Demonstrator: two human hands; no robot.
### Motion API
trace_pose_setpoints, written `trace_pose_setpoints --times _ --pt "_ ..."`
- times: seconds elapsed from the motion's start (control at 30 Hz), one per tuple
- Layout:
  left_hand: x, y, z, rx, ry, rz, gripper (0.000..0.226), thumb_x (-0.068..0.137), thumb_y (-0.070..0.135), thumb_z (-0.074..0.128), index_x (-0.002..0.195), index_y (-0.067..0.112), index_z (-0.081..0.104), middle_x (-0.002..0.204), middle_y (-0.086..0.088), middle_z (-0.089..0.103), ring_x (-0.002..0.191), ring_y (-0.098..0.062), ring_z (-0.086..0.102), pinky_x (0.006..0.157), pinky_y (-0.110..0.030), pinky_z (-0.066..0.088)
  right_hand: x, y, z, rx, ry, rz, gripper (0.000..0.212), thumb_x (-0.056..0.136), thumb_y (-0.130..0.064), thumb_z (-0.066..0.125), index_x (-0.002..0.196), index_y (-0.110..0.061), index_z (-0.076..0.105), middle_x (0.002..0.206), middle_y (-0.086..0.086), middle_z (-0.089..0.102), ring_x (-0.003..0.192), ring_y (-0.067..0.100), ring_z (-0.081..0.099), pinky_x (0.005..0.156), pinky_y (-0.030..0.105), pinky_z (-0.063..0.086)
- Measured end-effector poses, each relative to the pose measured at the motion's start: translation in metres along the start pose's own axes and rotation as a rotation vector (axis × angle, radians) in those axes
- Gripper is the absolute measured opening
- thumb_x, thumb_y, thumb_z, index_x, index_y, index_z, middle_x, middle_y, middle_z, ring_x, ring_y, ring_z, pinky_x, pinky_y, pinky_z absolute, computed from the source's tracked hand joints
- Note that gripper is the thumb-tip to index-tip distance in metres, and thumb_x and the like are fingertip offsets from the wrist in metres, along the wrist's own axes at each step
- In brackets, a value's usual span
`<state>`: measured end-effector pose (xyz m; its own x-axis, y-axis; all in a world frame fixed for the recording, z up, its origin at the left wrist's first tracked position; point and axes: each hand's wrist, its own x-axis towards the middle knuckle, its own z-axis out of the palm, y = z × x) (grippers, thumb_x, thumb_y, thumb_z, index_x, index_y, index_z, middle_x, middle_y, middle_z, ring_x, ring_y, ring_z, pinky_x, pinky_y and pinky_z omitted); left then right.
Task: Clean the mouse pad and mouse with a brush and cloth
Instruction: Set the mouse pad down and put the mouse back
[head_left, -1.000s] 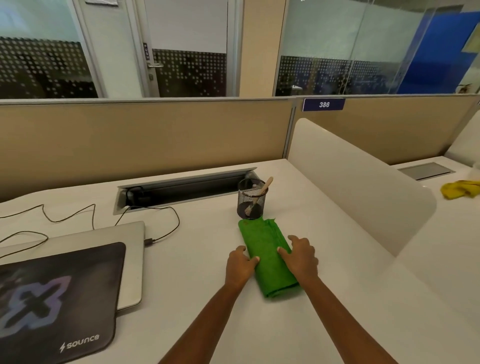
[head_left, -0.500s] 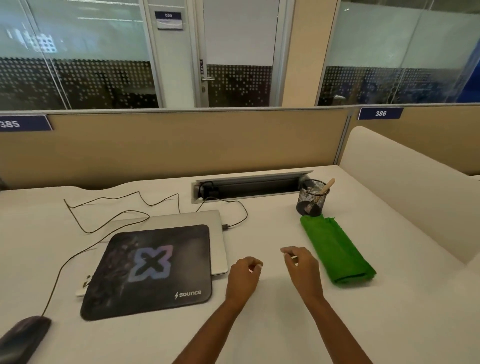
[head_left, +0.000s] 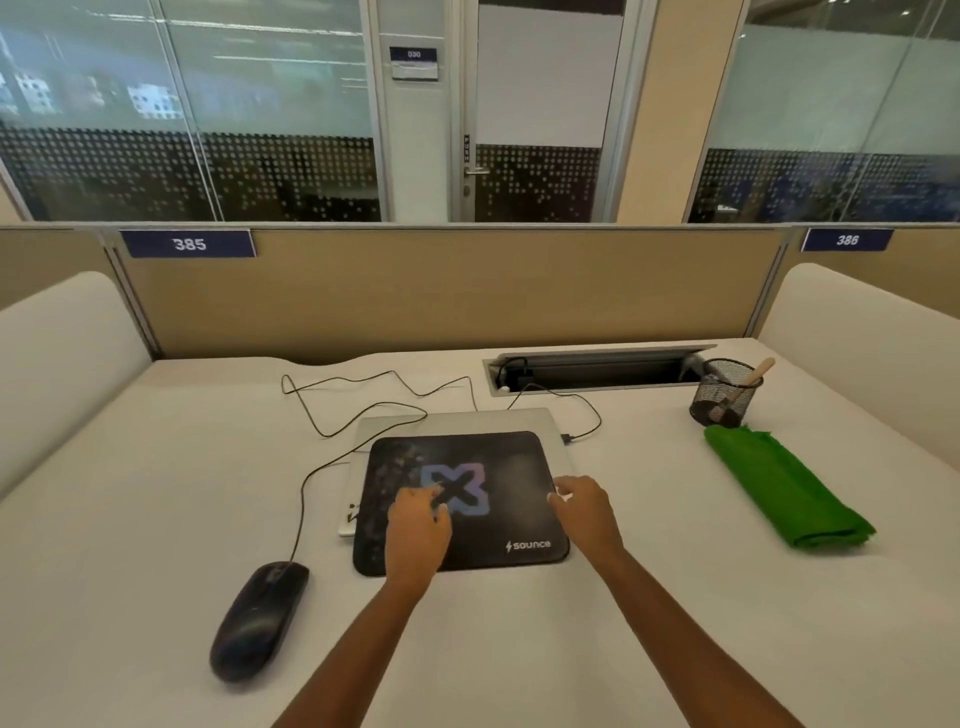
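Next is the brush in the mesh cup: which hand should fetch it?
Right hand: it is by the mouse pad edge nearest the mesh cup with the brush; the left hand lies farther away.

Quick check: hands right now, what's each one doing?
Left hand: open, loosely curled over the mouse pad, holding nothing.
Right hand: curled at the pad's right edge; grip cannot be told.
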<state>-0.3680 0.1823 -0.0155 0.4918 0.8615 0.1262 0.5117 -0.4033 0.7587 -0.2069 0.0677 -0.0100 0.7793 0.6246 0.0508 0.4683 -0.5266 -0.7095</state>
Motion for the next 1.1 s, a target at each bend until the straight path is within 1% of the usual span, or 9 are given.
trace_pose_setpoints --times 0.23,0.5,0.6,0.7,0.77,0.83,0.9,1.03,1.1 --pt "0.026 -0.028 -0.037 0.351 -0.157 -0.150 0.046 0.097 0.030 0.043 0.136 0.008 0.035 0.135 -0.017 0.042 0.126 -0.030 0.043 0.104 -0.037 0.039 -0.003 -0.016 0.013 -0.174 -0.081 0.125 0.036 0.093 -0.026 0.051 0.118 -0.001 0.055 0.120 0.015 0.061 0.113 0.031 0.055 0.095 0.037 0.048" --pt "0.039 -0.028 -0.042 0.168 -0.192 -0.256 0.037 0.096 0.023 0.043 0.128 0.003 0.042 0.127 -0.019 0.050 0.118 -0.031 0.050 0.104 -0.041 0.042 0.004 -0.025 0.019 -0.248 -0.080 0.177 0.038 0.093 -0.027 0.052 0.119 0.000 0.054 0.122 0.016 0.057 0.114 0.031 0.053 0.097 0.035 0.046" --pt "0.047 -0.030 -0.045 0.107 -0.152 -0.338 0.039 0.096 0.020 0.044 0.130 0.001 0.042 0.131 -0.020 0.049 0.121 -0.033 0.048 0.104 -0.041 0.041 0.012 -0.019 0.018 -0.138 -0.039 0.219 0.024 0.091 -0.021 0.054 0.076 -0.003 0.053 0.088 0.014 0.059 0.096 0.033 0.056 0.078 0.035 0.045" --pt "0.058 -0.037 -0.046 0.047 -0.121 -0.408 0.041 0.097 0.017 0.044 0.132 -0.003 0.040 0.135 -0.022 0.046 0.126 -0.035 0.044 0.104 -0.041 0.038 0.018 -0.013 0.017 -0.047 0.011 0.241 0.044 0.090 -0.015 0.054 0.053 -0.013 0.030 0.060 0.004 0.039 0.076 0.025 0.046 0.064 0.026 0.031" --pt "0.062 -0.040 -0.047 0.008 -0.102 -0.421 0.036 0.096 0.015 0.046 0.123 -0.008 0.049 0.127 -0.026 0.053 0.119 -0.038 0.050 0.101 -0.041 0.041 0.021 -0.011 0.018 0.006 -0.003 0.273 0.035 0.091 -0.015 0.053 0.059 -0.006 0.044 0.071 0.016 0.055 0.076 0.027 0.050 0.065 0.027 0.035" --pt "0.064 -0.044 -0.048 -0.031 -0.089 -0.394 0.025 0.095 0.013 0.048 0.087 -0.005 0.063 0.090 -0.024 0.063 0.086 -0.033 0.061 0.085 -0.039 0.047 0.023 -0.010 0.018 0.051 -0.008 0.278 0.025 0.092 -0.016 0.052 0.081 0.005 0.061 0.093 0.022 0.065 0.085 0.034 0.059 0.071 0.032 0.044" --pt "0.066 -0.047 -0.048 -0.046 -0.045 -0.382 0.037 0.094 0.012 0.051 0.057 0.010 0.051 0.060 -0.007 0.051 0.060 -0.021 0.050 0.070 -0.031 0.041 0.025 -0.009 0.018 0.071 0.024 0.272 0.026 0.092 -0.015 0.052 0.102 0.006 0.064 0.108 0.021 0.066 0.099 0.035 0.060 0.082 0.033 0.047" --pt "0.064 -0.044 -0.046 -0.129 -0.004 -0.398 0.035 0.092 0.010 0.054 0.057 0.016 0.051 0.063 -0.001 0.052 0.079 -0.028 0.054 0.076 -0.031 0.041 0.028 -0.007 0.012 0.102 0.076 0.252 0.026 0.090 -0.010 0.053 0.111 0.001 0.063 0.119 0.016 0.063 0.110 0.033 0.057 0.090 0.031 0.043" --pt "0.061 -0.040 -0.045 -0.182 0.029 -0.394 0.017 0.091 0.009 0.055 0.082 0.002 0.066 0.085 -0.013 0.065 0.091 -0.034 0.059 0.080 -0.032 0.043 0.027 -0.007 0.008 0.142 0.094 0.236 0.023 0.088 -0.007 0.053 0.105 0.002 0.066 0.112 0.017 0.066 0.104 0.033 0.059 0.081 0.027 0.043"
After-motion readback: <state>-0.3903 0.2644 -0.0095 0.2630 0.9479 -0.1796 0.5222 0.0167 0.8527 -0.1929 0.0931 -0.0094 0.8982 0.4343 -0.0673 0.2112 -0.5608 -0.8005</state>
